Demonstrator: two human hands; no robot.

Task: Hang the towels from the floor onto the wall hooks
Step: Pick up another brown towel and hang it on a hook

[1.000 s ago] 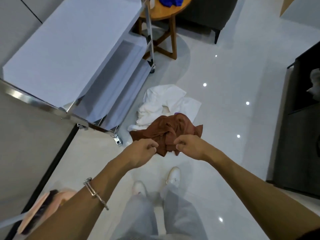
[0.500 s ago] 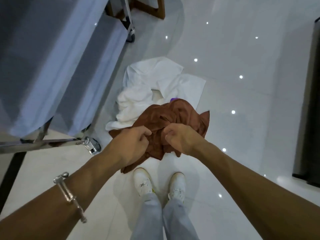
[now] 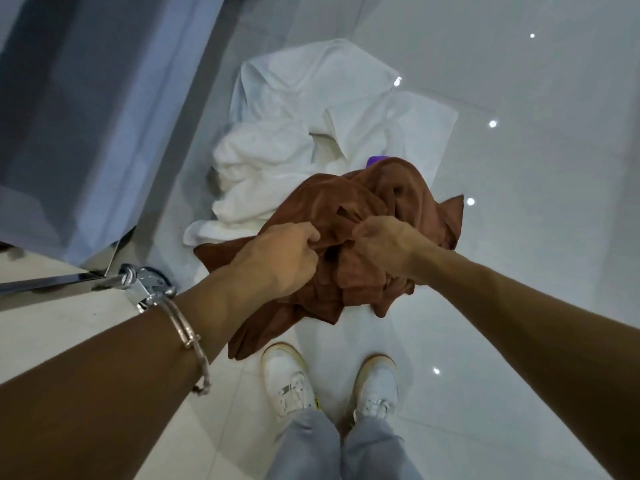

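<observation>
A crumpled brown towel (image 3: pixel 377 199) hangs bunched in front of me, above the glossy floor. My left hand (image 3: pixel 280 261) grips its near edge, and my right hand (image 3: pixel 384 247) pinches the cloth right beside it. Behind the brown towel, a heap of white towels (image 3: pixel 294 133) lies on the floor. A small purple bit (image 3: pixel 375 161) peeks out at the brown towel's far edge. No wall hooks are in view.
A metal-framed white shelf cart (image 3: pixel 86 116) stands at the left, with its caster wheel (image 3: pixel 149 289) close to my left wrist. My two white shoes (image 3: pixel 287 379) stand on the shiny white floor (image 3: pixel 519 237) just below the towel.
My view has tilted down and come closer to the floor pile. Both hands stay clenched on the brown towel, close together, with more cloth gathered between them.
</observation>
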